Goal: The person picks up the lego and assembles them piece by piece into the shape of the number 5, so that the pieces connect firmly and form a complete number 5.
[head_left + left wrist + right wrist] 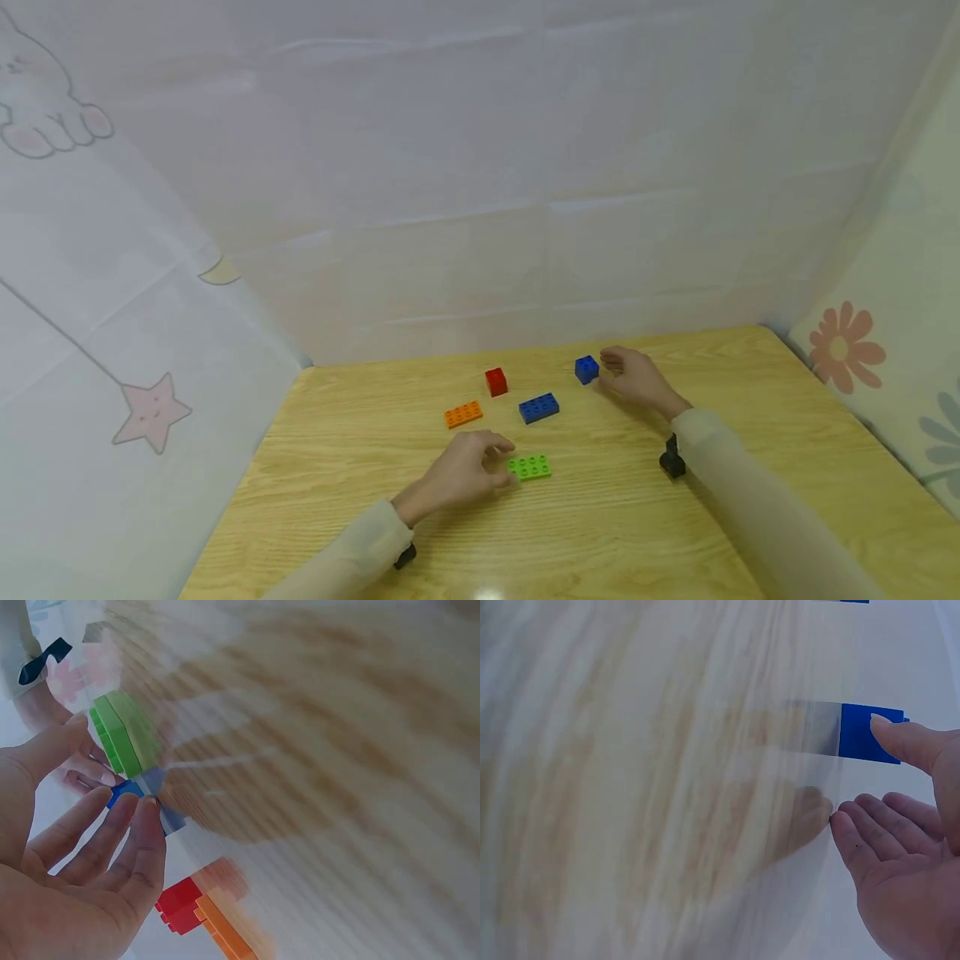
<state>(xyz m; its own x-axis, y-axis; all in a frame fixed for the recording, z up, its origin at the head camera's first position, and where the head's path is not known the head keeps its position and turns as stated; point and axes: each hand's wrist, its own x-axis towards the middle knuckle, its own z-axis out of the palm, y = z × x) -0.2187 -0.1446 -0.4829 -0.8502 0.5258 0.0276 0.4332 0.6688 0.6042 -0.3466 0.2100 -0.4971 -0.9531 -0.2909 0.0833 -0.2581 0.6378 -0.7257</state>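
A light green building brick (530, 468) with two rows of studs lies on the wooden table. My left hand (467, 471) is at its left end, thumb and fingers spread apart; whether the thumb touches the brick I cannot tell. The left wrist view shows the green brick (118, 739) beyond the thumb and fingertips. Farther back, a small square blue brick (587, 369) sits just left of my right hand (633, 377). In the right wrist view the thumb of that hand (900, 855) overlaps the blue brick (859, 735), while the fingers stand apart from it.
Between the hands and the back edge are a longer dark blue brick (539, 407), an orange brick (463, 414) and a small red brick (496, 382). White printed cloth (450, 275) hangs behind the table (600, 517) and along both sides.
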